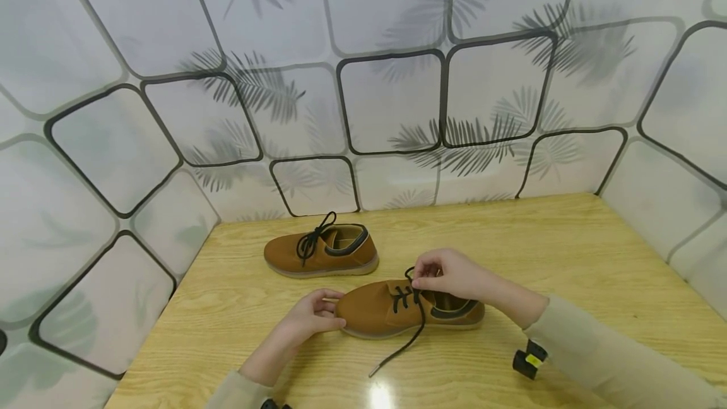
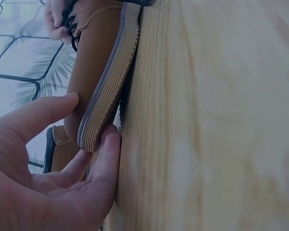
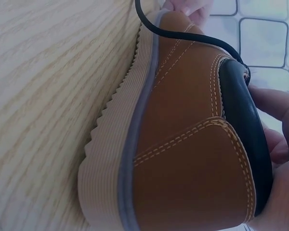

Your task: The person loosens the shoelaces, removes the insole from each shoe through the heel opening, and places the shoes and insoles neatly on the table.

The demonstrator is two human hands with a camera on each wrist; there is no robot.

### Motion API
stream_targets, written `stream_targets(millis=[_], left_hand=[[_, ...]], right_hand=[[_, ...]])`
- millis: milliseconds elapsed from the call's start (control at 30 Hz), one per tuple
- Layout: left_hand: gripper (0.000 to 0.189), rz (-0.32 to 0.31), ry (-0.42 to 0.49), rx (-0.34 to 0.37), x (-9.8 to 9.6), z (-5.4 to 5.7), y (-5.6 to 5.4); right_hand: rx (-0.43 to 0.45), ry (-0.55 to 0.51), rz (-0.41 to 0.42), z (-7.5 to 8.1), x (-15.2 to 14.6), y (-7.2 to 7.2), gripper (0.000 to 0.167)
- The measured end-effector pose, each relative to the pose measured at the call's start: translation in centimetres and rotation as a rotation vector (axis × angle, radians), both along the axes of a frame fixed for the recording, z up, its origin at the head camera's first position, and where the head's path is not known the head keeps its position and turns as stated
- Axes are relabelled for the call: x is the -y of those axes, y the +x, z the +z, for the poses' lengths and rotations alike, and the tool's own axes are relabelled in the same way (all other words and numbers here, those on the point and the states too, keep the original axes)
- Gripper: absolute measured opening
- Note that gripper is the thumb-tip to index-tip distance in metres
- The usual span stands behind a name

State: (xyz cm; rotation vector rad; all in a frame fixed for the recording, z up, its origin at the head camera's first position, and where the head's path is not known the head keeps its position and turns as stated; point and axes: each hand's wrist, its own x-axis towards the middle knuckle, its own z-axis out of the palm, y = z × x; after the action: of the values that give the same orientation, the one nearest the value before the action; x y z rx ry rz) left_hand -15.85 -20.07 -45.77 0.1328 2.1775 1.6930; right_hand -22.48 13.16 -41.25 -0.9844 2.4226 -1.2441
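Note:
A brown leather shoe (image 1: 369,308) with black laces lies on the table, toe to the left. My left hand (image 1: 309,320) grips its toe; in the left wrist view the thumb rests on the upper and the fingertips reach under the ridged sole (image 2: 108,91). At the top eyelets my right hand (image 1: 449,273) pinches the black shoelace (image 1: 423,314), with a small loop rising beside the fingers. One lace end hangs over the shoe's near side onto the table. The right wrist view shows the heel (image 3: 188,187) and dark padded collar (image 3: 243,130), the right fingertips partly hidden behind it.
Behind stands a second brown shoe (image 1: 289,251), its black laces tied in a bow. Both are on a wooden table (image 1: 539,232). A patterned cloth wall (image 1: 392,106) closes off the back and both sides.

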Motion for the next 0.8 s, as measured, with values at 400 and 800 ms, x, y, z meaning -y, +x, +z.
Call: stream_targets(millis=[400, 800], left_hand=[[0.059, 0.010, -0.012, 0.009, -0.06, 0.23, 0.00], [0.059, 0.000, 0.006, 0.012, -0.04, 0.21, -0.04]], right_hand=[[0.253, -0.087, -0.202, 0.58, 0.13, -0.07, 0.016], [0.095, -0.008, -0.097, 0.39, 0.15, 0.14, 0.017]])
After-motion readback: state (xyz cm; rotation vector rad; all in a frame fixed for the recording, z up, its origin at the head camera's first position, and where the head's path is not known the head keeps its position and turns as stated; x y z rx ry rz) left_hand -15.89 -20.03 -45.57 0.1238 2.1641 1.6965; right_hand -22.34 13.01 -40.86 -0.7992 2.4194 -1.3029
